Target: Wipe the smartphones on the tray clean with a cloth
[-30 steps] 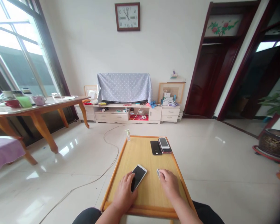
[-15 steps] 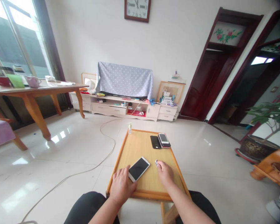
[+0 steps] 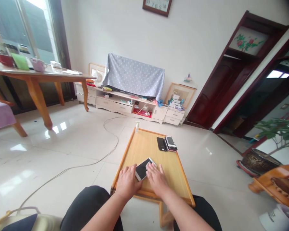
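A white smartphone (image 3: 141,170) with a dark screen lies aslant on the small wooden table (image 3: 135,147). My left hand (image 3: 127,182) grips its left end between thumb and fingers. Over the screen's right part lies my right hand (image 3: 156,178), its fingers stretched and pressing down. A bit of a small white cloth (image 3: 148,165) peeks out at those fingertips; most of it is hidden. Farther back on the table are a black phone (image 3: 161,144) and, beside it, a small stack topped by a white phone (image 3: 170,141).
A small clear pump bottle (image 3: 137,127) stands at the table's far left corner. A cable (image 3: 86,165) runs over the tiled floor at left. Beyond are a low white cabinet (image 3: 113,105), a dining table (image 3: 45,77) with cups, and a potted plant (image 3: 257,162) at right.
My right hand has moved left from beside the phone onto its screen, carrying the small white cloth. My left hand stays at the phone's left end. The camera view has tilted.
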Motion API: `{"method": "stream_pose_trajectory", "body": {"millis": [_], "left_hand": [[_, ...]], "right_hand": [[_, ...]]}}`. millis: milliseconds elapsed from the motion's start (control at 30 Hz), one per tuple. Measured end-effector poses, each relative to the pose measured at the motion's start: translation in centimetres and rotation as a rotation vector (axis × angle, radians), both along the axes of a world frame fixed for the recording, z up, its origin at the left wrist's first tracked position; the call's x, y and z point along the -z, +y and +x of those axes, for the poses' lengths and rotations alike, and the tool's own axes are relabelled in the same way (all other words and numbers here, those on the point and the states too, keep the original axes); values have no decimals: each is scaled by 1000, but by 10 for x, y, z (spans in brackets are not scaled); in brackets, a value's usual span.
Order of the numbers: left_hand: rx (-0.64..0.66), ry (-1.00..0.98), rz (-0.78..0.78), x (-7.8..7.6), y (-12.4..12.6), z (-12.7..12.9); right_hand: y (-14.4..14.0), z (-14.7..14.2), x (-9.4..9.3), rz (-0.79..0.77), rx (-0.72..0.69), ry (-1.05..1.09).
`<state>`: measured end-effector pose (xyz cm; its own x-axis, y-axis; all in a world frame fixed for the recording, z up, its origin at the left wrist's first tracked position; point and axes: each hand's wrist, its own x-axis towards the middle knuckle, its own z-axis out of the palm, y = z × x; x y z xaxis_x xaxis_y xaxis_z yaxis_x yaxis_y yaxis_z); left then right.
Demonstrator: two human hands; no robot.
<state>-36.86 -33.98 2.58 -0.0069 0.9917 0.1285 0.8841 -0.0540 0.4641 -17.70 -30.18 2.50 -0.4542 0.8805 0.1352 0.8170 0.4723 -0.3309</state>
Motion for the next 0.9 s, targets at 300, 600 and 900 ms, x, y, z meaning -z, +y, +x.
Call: {"method": "stream_pose_trajectory", "body": {"millis": [300,600,900], "left_hand": [[1,-13,53,8,-5,-6],[-15,-37,11,3,-11,-8],[-31,-45,-13,4,-12,-9]], "right_hand": [[-20,-24,7,-46,-271,5],[0,-25,15,-4,-10,-54],[30,-31,0,-75,69,-81]]}}
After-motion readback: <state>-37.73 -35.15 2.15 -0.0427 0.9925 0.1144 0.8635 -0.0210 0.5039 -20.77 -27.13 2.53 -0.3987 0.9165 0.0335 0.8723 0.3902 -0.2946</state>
